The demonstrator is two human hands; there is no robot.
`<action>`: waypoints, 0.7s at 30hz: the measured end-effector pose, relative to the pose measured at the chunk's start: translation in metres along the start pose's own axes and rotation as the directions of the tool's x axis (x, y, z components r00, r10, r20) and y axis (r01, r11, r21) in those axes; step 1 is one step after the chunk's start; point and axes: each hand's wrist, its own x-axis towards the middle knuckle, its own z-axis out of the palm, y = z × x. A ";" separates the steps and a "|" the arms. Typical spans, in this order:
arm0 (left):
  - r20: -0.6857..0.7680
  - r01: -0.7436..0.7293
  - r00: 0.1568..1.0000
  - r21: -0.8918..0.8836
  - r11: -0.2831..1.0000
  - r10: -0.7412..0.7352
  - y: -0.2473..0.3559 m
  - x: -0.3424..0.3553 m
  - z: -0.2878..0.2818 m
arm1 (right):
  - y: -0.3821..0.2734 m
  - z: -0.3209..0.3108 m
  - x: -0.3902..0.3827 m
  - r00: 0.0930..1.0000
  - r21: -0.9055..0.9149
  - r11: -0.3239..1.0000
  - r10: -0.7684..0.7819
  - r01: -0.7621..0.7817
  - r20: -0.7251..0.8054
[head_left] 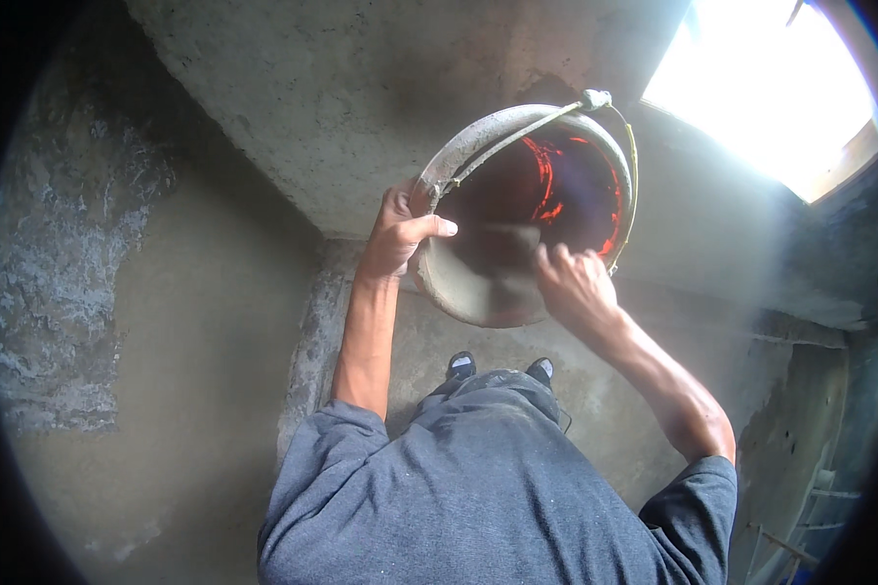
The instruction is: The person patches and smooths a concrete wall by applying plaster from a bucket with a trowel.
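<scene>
A bucket (478, 205) coated with grey mortar is tilted so that its mouth faces me. Streaks of red-orange show through the dark inside wall. My left hand (400, 237) grips the left side of the rim, with the thumb over the edge and the fingers behind. At the lower right of the mouth, my right hand (578, 288) has its fingers curled in. A blurred grey flat shape (505, 244) lies beside those fingers inside the bucket; whether it is a tool or mortar, I cannot tell. A thin handle (517, 136) with a knot spans the top of the mouth.
A bright window opening (766, 88) is at the upper right. Rough grey plastered wall (293, 88) rises behind the bucket, and a patchy wall (68, 292) stands at left. My feet (461, 365) are on a concrete floor. Pale rods (780, 546) show at lower right.
</scene>
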 end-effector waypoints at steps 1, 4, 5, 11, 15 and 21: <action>-0.004 0.005 1.000 0.016 1.000 -0.005 0.001 -0.001 0.000 | 0.005 -0.009 0.007 0.998 -0.020 0.999 0.027 -0.028 -0.054; 0.008 0.002 1.000 0.037 0.999 -0.002 0.007 -0.002 0.007 | 0.020 -0.026 0.037 0.987 -0.021 0.993 0.112 -0.115 -0.119; 0.029 -0.008 1.000 0.041 0.999 0.006 0.009 0.000 0.009 | 0.025 -0.024 0.040 0.984 -0.031 0.992 0.116 -0.122 -0.139; 0.060 -0.052 0.997 0.104 0.993 0.046 0.012 0.006 0.005 | 0.007 0.008 0.002 0.991 -0.050 0.996 -0.063 0.069 0.116; 0.029 -0.046 0.999 0.068 0.997 0.044 0.011 0.002 0.003 | 0.018 -0.015 0.008 0.998 -0.119 0.993 -0.011 0.003 -0.068; 0.041 -0.045 0.998 0.080 0.996 0.042 0.017 0.003 0.008 | 0.014 -0.020 0.025 0.993 -0.091 0.991 0.102 -0.097 0.052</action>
